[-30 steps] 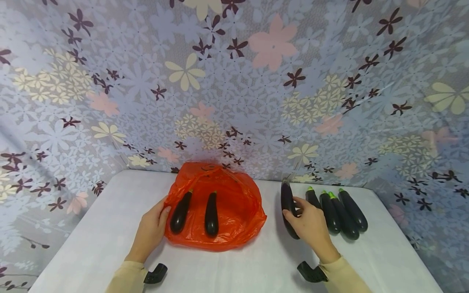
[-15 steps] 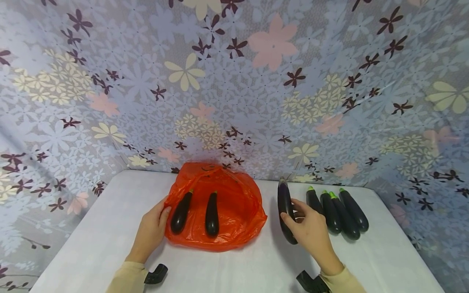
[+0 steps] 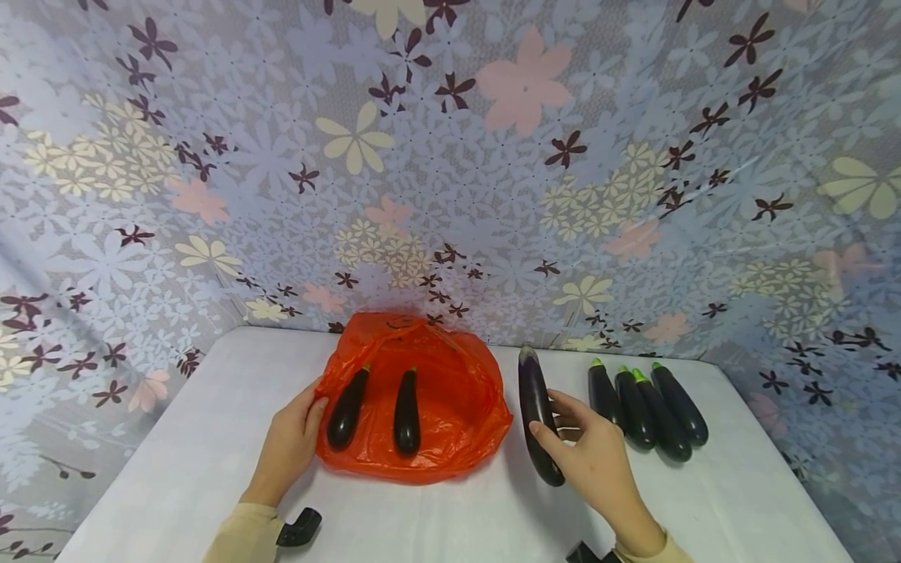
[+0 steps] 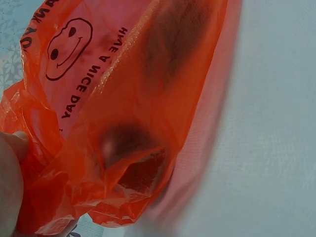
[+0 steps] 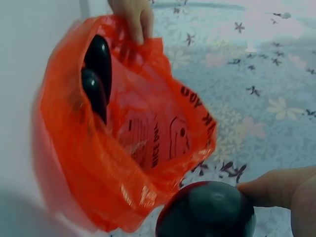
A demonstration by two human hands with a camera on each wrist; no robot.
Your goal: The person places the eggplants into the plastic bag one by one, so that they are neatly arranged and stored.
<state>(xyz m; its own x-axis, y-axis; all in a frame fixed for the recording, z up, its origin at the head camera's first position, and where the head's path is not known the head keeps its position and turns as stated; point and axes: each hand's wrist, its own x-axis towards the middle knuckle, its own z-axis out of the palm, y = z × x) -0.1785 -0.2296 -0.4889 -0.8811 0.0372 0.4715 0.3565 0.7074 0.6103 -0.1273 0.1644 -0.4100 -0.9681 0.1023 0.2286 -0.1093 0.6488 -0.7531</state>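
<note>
A red plastic bag (image 3: 450, 438) lies on the table with its mouth wide, and two dark eggplants, one at the left (image 3: 347, 410) and one nearer the middle (image 3: 407, 414), rest inside it. The left hand (image 3: 292, 434) pinches the bag's left rim between thumb and fingers. In the right hand (image 3: 591, 446) is another eggplant (image 3: 536, 410), gripped round its middle, a short way right of the bag. The right wrist view shows that eggplant's rounded end (image 5: 207, 210) close up, near the bag's edge. Printed lettering and a smiling face (image 4: 69, 49) show on the bag in the left wrist view.
Several more eggplants (image 3: 662, 414) with green stem ends lie side by side at the table's right. The white table (image 3: 394, 524) meets a flowered cloth (image 3: 450, 195) behind it. Black wrist-worn devices (image 3: 300, 528) show at both cuffs.
The right hand has carried its eggplant left and slightly toward the person, away from the other eggplants and closer to the bag. The left hand and the bag stay in place.
</note>
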